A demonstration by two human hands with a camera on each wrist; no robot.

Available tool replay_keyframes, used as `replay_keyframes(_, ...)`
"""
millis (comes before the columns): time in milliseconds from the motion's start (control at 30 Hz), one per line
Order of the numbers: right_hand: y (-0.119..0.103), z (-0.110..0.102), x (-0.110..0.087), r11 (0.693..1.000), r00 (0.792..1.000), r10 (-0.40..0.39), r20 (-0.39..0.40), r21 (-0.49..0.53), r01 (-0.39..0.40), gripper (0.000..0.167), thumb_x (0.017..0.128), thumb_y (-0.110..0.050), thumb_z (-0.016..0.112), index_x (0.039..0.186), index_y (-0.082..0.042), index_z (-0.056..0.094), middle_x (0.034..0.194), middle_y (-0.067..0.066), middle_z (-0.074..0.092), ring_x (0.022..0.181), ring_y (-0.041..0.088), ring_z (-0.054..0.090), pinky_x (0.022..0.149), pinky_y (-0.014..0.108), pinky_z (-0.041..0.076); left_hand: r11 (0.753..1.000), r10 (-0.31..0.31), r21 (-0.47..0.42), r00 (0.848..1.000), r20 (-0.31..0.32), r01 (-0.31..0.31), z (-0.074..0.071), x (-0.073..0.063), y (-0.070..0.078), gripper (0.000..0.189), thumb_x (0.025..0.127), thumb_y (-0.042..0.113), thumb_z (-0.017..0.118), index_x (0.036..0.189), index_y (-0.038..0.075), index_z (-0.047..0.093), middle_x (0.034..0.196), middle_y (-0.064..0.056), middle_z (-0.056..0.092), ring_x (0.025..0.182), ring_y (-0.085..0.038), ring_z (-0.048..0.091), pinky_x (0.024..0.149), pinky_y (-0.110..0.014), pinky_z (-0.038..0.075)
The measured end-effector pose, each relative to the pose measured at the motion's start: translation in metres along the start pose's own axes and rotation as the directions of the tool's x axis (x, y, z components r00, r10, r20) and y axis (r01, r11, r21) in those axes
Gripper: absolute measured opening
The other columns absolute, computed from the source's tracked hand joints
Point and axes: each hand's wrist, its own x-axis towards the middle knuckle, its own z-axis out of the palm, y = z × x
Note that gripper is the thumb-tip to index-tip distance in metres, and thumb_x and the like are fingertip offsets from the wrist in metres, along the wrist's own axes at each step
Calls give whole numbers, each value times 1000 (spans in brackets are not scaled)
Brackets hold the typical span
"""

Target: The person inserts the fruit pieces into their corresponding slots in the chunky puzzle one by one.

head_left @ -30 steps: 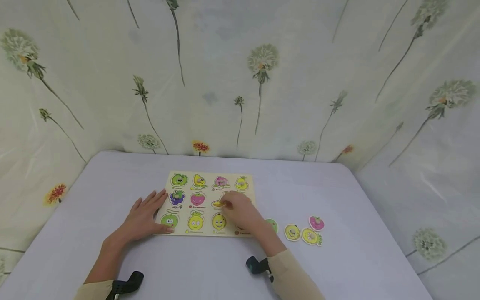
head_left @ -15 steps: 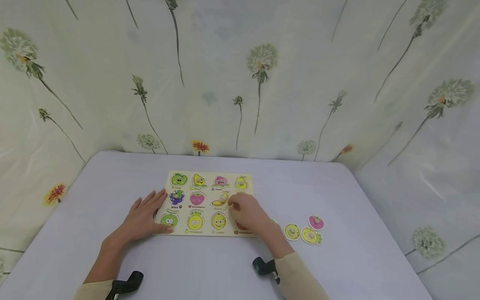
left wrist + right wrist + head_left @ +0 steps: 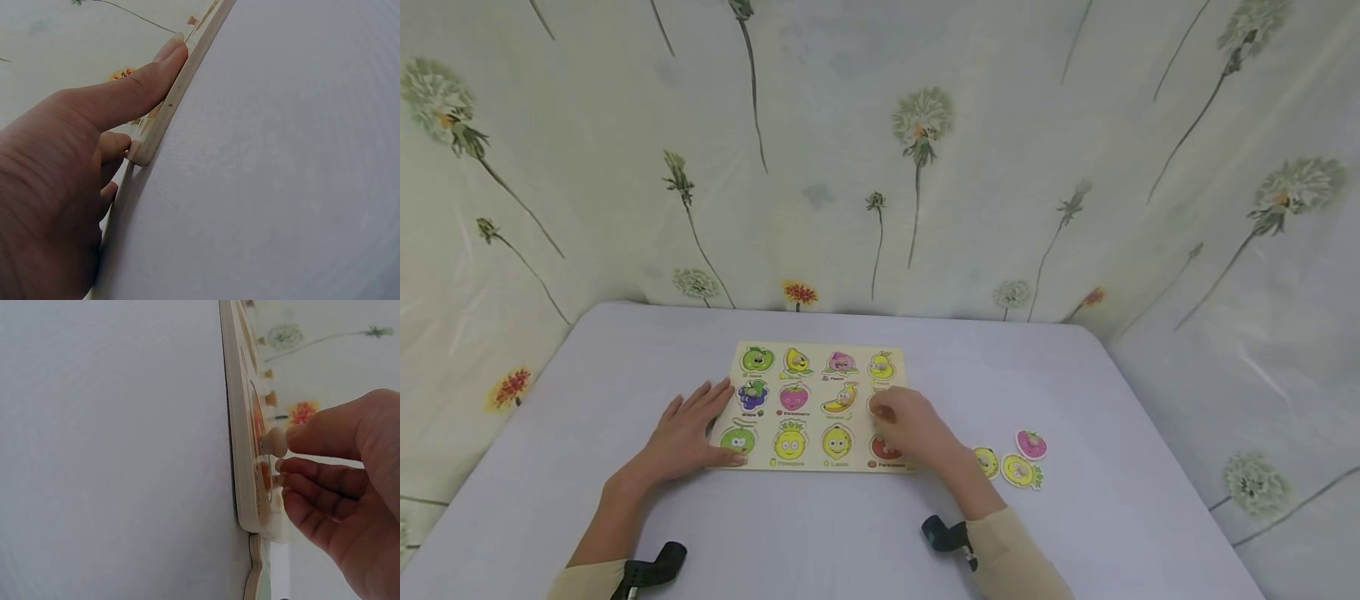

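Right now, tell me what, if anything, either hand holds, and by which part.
The left hand merely rests on the puzzle board, thumb at the near left corner; whether the right hand pinches a knob cannot be told.

Pale lavender-white flat bench (image 3: 790, 533), rounded back corners. Rising behind & at both sides: pale grey-green cloth backdrop (image 3: 820, 117), creased at L & R, printed w/ fluffy round grey-green dandelions (image 3: 922, 114), thin dark stems (image 3: 917, 185) & a few small orange-red flowers (image 3: 801, 292) low down.

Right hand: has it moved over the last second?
Yes. Against the fruit puzzle board, the right hand has shifted rightward, clear of the banana piece it partly covered.
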Motion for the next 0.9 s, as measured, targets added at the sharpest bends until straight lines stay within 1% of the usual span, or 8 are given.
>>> replay_keyframes(100,4,-1,-2,1000,1000,-1,8,-11,1,4,94,-15,66,92,-17,69,79,-3,56,77,13,51,72,27,46,1000,-1,-4,1000,1,1,0,0,0,116,69,62,79,157,7,27,166,-14,23,153,-42,15,120,-68,5)
replay_keyframes(233,10,-3,-5,1000,1000,-1,15,-30,1,6,91,-14,67,90,-19,69,78,-4,56,76,13,50,69,26,46,1000,-2,-4,1000,2,2,0,0,-1,117,68,64,78,157,7,26,166,-13,23,153,-41,14,120,-67,5)
replay_keyframes(467,15,-7,-10,998,999,34,20,-52,-32,17,89,-11,67,104,-18,74,81,-6,57,77,12,51,68,25,45,1000,0,8,1000,3,0,0,2,-1,118,68,65,78,157,8,26,166,-13,22,153,-41,15,120,-67,5)
replay_keyframes(533,17,-8,-11,997,999,49,17,-60,-47,18,90,-11,67,104,-18,74,81,-5,57,77,12,51,67,25,45,1000,-1,9,1000,3,1,0,2,-1,117,68,64,78,157,8,26,166,-13,22,153,-41,14,120,-67,5)
replay_keyframes(700,20,-11,-15,996,998,55,5,-67,-54,15,89,-9,68,100,-16,73,80,-4,57,77,13,50,67,26,45,1000,-2,9,1000,6,2,0,2,0,117,69,63,79,157,7,26,166,-13,22,153,-41,14,120,-67,5)
replay_keyframes(800,23,-13,-18,995,999,49,-2,-86,-49,14,89,-6,67,98,-14,73,80,-4,56,77,13,50,70,27,46,1000,0,8,1000,7,0,0,1,0,117,69,62,79,157,7,26,166,-13,22,153,-41,15,121,-67,5)
replay_keyframes(900,25,-15,-21,994,998,63,-4,-93,-63,16,88,-5,65,98,-14,73,81,-5,57,78,13,50,73,27,47,1000,3,6,1000,6,-3,0,1,-1,117,68,63,79,157,7,26,166,-13,23,153,-41,15,120,-67,6)
